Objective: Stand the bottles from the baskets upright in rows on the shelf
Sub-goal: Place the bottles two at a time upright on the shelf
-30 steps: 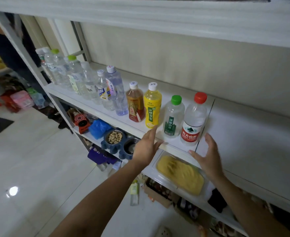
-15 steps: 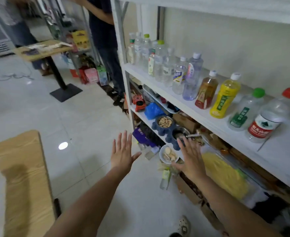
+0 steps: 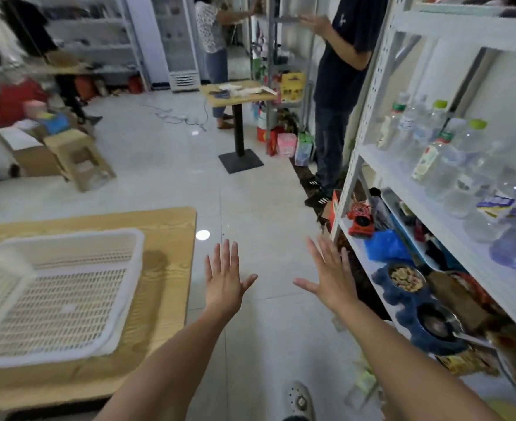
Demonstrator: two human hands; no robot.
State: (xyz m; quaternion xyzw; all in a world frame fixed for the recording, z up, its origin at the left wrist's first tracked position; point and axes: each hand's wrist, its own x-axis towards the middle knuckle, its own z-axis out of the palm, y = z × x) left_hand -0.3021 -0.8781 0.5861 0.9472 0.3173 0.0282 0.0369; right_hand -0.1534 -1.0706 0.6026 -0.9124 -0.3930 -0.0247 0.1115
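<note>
**Hands leaving the shelf empty, head swinging toward the basket**

The person is turning away from the shelf point(image 3: 418, 205). A second ago both hands were hovering at its front edge, beside the red-capped bottle ending the row. Now they are hanging over the floor tiles to the left of the shelf.

The left hand point(image 3: 225, 281) is spreading flat, its fingers point(image 3: 227, 253) straight and apart, holding nothing. The right hand point(image 3: 329, 278) is doing the same nearer the shelf, just off its lower boards.

The bottles point(image 3: 469, 153) are standing upright on the shelf's middle board, smeared by the head motion, with neither hand touching them.

Further left of the shelf, a white mesh basket point(image 3: 68, 235) is coming into view on the wooden surface point(image 3: 165, 268). Half a second ago only a corner of that surface was showing. No bottle is showing inside the basket, though blur is softening its far corner.

The latest placing looks finished, and the person is probably going back for more stock. If this basket is indeed empty, either another basket is waiting out of view or the task is nearing its end; the view is not settling which
</note>
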